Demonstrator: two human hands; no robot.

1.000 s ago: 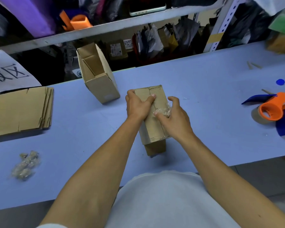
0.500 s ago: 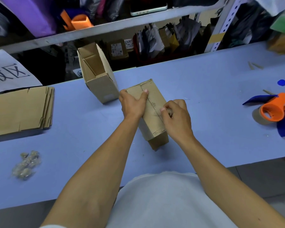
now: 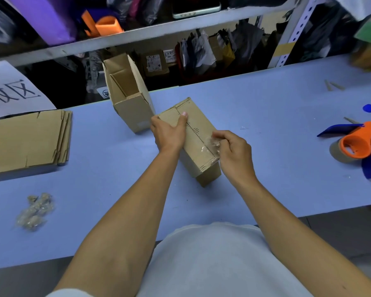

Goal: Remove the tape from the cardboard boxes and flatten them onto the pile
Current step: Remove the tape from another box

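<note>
Mid-worktop, the left hand [image 3: 169, 135] grips the sealed box [image 3: 198, 144] while the right hand [image 3: 234, 152], fingers pinching the tape [image 3: 211, 144], has peeled it down to the near end since 1 second ago; flattening comes next.

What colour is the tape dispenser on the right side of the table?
Orange and blue: the plastic tape dispenser has an orange core and blue blade guard, seen in the head view.
</note>
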